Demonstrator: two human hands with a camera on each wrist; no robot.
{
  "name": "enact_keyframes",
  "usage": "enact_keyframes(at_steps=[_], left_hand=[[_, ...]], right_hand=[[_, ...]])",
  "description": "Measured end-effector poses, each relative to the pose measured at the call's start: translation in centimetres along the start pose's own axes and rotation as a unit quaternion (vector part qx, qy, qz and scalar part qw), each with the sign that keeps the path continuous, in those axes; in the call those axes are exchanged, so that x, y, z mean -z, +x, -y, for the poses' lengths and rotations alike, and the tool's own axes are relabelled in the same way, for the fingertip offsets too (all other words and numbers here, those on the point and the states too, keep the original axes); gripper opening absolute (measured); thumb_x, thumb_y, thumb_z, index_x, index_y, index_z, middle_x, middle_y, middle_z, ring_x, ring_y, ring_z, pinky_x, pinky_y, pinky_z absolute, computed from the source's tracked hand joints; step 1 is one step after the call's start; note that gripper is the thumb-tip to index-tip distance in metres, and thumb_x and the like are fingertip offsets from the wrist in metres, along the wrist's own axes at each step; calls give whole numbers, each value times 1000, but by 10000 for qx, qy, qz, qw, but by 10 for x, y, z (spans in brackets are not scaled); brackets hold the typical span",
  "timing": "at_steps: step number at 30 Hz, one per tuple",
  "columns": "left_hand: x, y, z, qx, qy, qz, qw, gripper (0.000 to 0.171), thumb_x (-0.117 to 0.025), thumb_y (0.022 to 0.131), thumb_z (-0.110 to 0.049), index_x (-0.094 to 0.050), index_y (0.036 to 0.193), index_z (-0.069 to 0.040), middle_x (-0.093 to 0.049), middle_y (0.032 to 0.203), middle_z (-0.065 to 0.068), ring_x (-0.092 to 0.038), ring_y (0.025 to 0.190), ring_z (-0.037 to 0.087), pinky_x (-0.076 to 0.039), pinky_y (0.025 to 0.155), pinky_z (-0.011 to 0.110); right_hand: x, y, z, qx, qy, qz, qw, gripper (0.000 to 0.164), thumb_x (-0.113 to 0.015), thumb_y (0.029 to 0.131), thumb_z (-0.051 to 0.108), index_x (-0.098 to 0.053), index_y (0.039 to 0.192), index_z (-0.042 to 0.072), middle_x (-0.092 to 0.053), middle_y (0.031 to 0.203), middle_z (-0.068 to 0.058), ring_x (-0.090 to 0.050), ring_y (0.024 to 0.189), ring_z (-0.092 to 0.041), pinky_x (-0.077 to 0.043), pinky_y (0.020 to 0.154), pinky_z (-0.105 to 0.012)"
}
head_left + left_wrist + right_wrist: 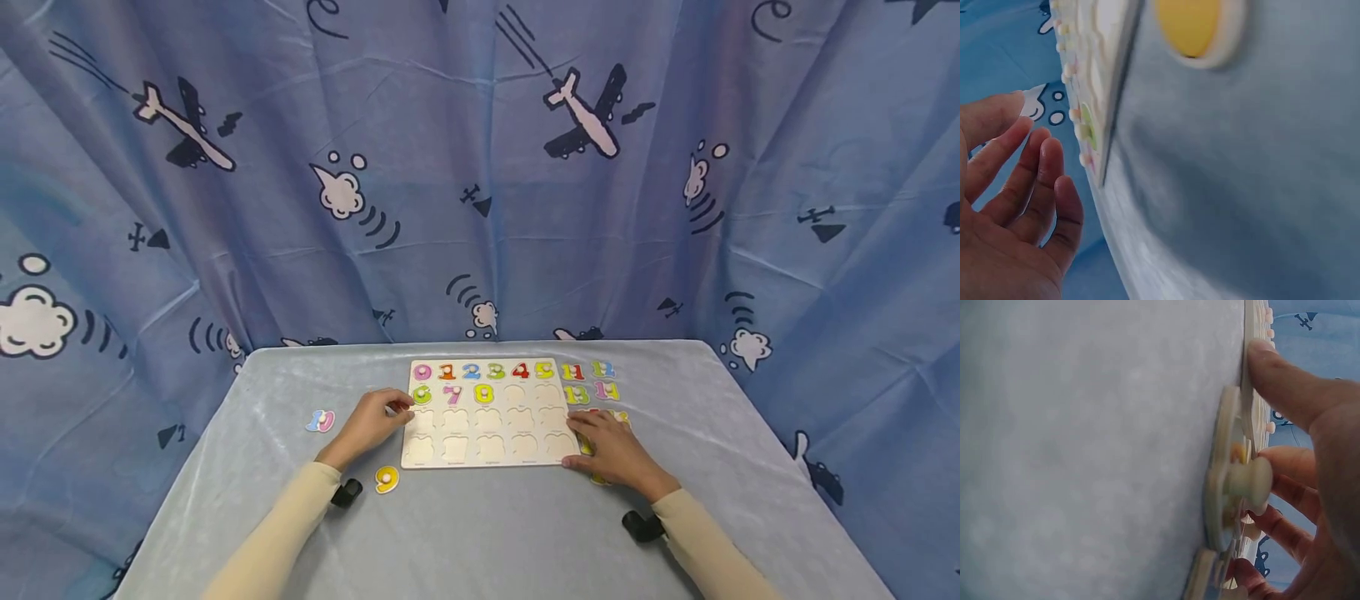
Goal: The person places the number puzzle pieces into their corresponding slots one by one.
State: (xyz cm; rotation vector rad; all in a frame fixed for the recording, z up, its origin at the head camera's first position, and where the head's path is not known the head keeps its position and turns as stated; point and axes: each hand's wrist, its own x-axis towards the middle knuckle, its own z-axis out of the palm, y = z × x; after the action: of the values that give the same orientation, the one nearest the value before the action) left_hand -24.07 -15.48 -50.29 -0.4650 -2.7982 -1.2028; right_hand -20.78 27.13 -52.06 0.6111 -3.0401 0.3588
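Note:
A pale wooden number puzzle board [487, 447] lies on the table, with pieces 0 to 8 seated in its upper rows and bare recesses below. My left hand [375, 422] is beside its left edge, near the green 6 piece [422, 395]; the left wrist view shows its fingers [1049, 169] loosely bent with nothing between them. At the board's right edge rests my right hand [617, 450], its thumb [1272, 372] touching the rim. Beneath and around that hand are knobbed number pieces [1215, 487], partly hidden by it.
A yellow 9 piece [387, 479] lies just off the board's lower left corner. Farther left is a blue and pink 10 piece [321, 421]. Several pieces, among them the red 11 [573, 372] and green 13 [577, 395], stand right of the board. A patterned blue curtain [420, 275] hangs behind.

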Motion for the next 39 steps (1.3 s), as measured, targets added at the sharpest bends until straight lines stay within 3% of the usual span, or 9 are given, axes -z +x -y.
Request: enact_keyframes(at_steps=[6,20,27,34,39], left_hand=[[3,-16,4,-105,109,-60,9999,15,-74,86,-11,-74,101,-6,-71,92,0,-60,80,10,-51,72,25],[12,-61,17,-118,176,307,9993,7,-74,85,-8,-73,91,-10,-65,79,-6,-54,72,2,-48,66,20],[16,-80,22,-165,149,549,9982,6,-78,83,-16,-72,85,-16,-63,76,-10,-53,69,-2,-46,64,19],[14,-87,22,-80,31,699,9975,7,-79,83,-17,-72,85,-18,-64,77,-11,-54,69,-2,-48,64,19],[13,-86,21,-267,-3,768,9967,7,-79,82,-17,-73,86,-17,-65,78,-10,-54,69,-2,-48,63,19]], right_hand=[[2,-1,-3,49,41,-65,10000,76,-75,78,56,-59,136,10,-54,144,-7,-47,130,-35,-39,98,-60],[1,-1,-1,-6,100,-7,9999,75,-75,78,54,-59,136,9,-54,144,-8,-47,130,-35,-38,100,-61],[2,0,2,-12,112,35,9999,76,-75,78,55,-59,136,9,-54,143,-8,-47,130,-34,-38,100,-61],[3,1,3,-114,73,114,9998,76,-75,78,56,-59,136,9,-54,144,-8,-45,132,-34,-37,102,-61],[5,0,5,-129,118,133,9998,76,-75,78,55,-59,136,9,-54,144,-9,-45,132,-35,-37,103,-63]])
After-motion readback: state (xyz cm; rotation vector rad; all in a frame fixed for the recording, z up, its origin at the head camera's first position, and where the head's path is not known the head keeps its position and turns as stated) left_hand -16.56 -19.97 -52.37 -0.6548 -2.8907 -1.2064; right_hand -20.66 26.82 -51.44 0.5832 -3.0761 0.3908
